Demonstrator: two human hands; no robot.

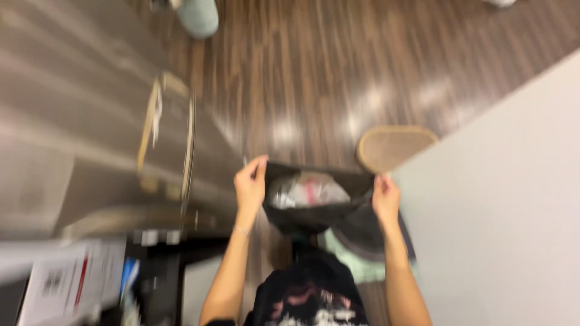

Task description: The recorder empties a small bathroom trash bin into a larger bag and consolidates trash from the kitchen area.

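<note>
A black rubbish bag hangs open in front of me, with crumpled white and red waste showing inside. My left hand grips the bag's rim on its left side. My right hand grips the rim on its right side. Both arms reach forward from the bottom of the head view, and the bag's mouth is stretched between them. The picture is blurred by motion.
A large brushed-metal appliance fills the left. A white wall or counter stands at the right. A tan oval object lies on the dark wood floor. Someone's shoe is at the top. Papers sit bottom left.
</note>
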